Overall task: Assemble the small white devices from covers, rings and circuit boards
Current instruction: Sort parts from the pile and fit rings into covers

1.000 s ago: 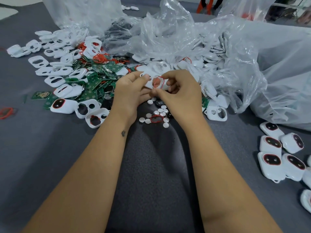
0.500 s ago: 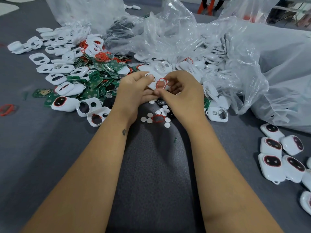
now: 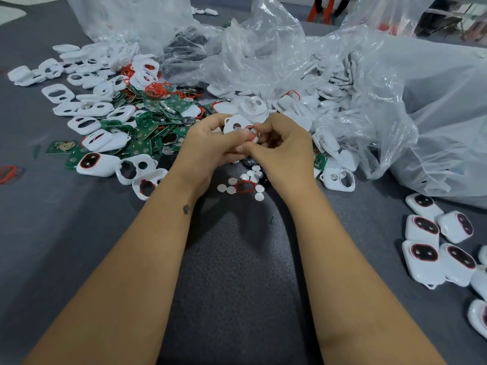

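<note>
My left hand (image 3: 210, 146) and my right hand (image 3: 283, 148) meet above the grey table (image 3: 79, 233) and together hold a white cover (image 3: 235, 123). A red ring (image 3: 253, 133) lies against the cover's right end, pinched under both thumbs. The cover's lower part is hidden by my fingers. Just below my hands lie several small white discs (image 3: 232, 190) and a loose red ring (image 3: 244, 186). To the left spreads a heap of green circuit boards (image 3: 147, 130), white covers (image 3: 84, 125) and red rings (image 3: 155, 89).
Crumpled clear plastic bags (image 3: 382, 106) full of white covers fill the back and right. Several assembled white devices (image 3: 424, 255) with dark red-rimmed faces sit at the right edge. A stray red ring (image 3: 8, 173) lies far left. Bare grey table runs between my forearms.
Both hands have stayed close together on the cover. The red ring has shifted from face-on to more edge-on at the cover's right end, under my thumbs.
</note>
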Action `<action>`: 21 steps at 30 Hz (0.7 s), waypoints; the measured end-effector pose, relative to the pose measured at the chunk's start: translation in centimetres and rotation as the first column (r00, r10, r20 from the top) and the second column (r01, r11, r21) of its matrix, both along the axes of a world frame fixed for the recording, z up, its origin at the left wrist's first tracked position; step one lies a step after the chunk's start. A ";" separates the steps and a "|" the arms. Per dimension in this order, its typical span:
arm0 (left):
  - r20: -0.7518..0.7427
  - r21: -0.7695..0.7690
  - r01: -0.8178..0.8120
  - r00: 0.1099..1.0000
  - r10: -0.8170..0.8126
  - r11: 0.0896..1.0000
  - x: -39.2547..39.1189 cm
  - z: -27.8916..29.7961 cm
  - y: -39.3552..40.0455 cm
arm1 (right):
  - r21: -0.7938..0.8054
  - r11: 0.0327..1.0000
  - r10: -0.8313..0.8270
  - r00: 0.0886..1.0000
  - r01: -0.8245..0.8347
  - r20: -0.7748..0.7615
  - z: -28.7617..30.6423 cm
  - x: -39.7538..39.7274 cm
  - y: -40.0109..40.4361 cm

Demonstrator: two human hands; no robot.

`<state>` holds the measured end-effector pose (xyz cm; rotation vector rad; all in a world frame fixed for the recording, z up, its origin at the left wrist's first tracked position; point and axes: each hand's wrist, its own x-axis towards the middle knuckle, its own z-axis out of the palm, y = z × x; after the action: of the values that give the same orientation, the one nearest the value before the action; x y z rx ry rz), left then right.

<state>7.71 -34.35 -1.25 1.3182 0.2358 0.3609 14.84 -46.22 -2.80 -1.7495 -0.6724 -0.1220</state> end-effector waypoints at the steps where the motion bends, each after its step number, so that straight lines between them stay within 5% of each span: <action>1: 0.004 0.000 0.004 1.000 -0.004 1.000 0.0 0.0 0.1 | -0.012 1.000 0.007 1.000 -0.007 0.014 0.0 0.0 0.1; 21: 0.045 -0.060 -0.043 0.998 0.046 0.997 0.3 -0.7 0.5 | -0.135 0.989 -0.040 0.981 0.066 0.192 -0.2 -0.4 0.6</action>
<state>8.00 -33.86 -1.98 1.2463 0.2359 0.4184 14.44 -45.60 -2.98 -1.9082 -0.7879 -0.2866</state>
